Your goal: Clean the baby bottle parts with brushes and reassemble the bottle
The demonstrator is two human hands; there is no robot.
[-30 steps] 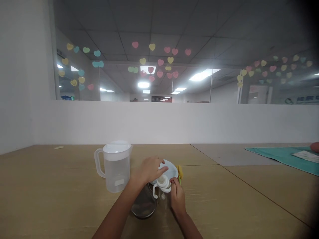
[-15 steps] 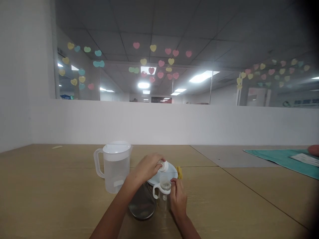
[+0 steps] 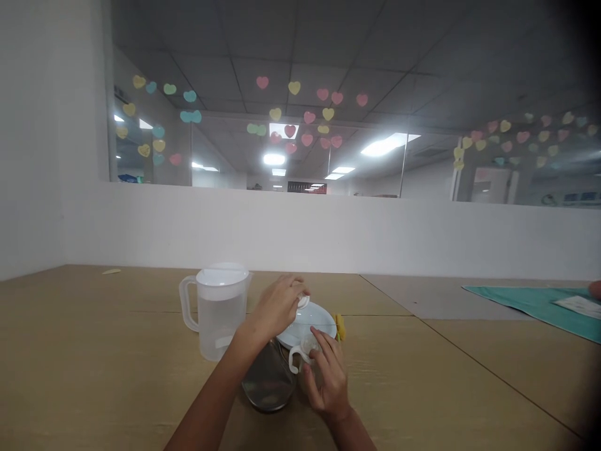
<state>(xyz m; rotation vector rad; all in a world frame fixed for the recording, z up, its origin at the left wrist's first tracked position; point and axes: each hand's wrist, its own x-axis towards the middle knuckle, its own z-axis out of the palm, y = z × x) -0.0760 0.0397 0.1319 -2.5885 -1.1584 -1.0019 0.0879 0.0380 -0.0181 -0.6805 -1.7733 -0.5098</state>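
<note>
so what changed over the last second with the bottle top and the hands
The left hand lifted the white top off the bottle and carried it up and back over the plate, still pinched in its fingers. The right hand shifted its grip, fingers now spread over the bottle's open neck. The jug, the metal lid and the plate stayed put.

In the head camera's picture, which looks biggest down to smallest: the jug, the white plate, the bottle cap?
1. Jug, clearly the largest.
2. Plate, partly hidden by the hands.
3. Cap, held in the left hand, smallest.
</note>
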